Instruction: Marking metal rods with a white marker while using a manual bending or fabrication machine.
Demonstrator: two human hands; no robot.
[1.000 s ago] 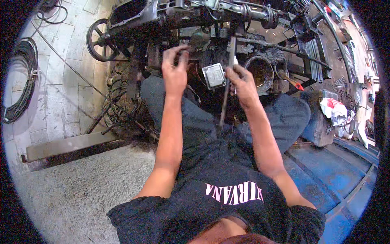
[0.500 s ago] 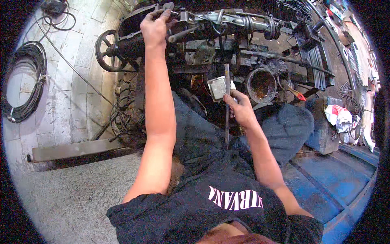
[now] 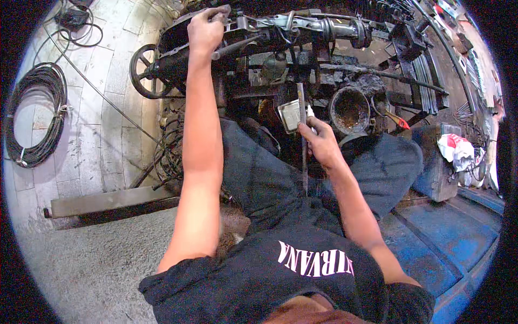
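Observation:
My left hand (image 3: 206, 29) reaches far forward to the left end of a dark, greasy metal machine (image 3: 342, 31). Its fingers are curled on a small grey metal piece (image 3: 225, 9) at the top of that end; most of the grip is turned away from view. Closer to me, between my knees, my right hand (image 3: 320, 139) is closed around a long, narrow metal bar (image 3: 301, 102), which stands lengthwise in front of my body. Just left of the bar is a pale, square, shallow metal tin or plate (image 3: 288, 115); whether my fingers touch it I cannot tell.
A spoked handwheel (image 3: 135, 81) sits at the machine's left end. Right of my right hand are a round, grimy pot (image 3: 333, 110) and a red-tipped brush (image 3: 401, 123). Coiled black cable (image 3: 60, 129) and a metal beam (image 3: 97, 201) lie left. A white-and-red plastic bag (image 3: 456, 150) is far right.
My left hand has shifted slightly and its fingers have curled in further at the grey piece. The right hand keeps the bar in nearly the same place. The whole view has tilted a little.

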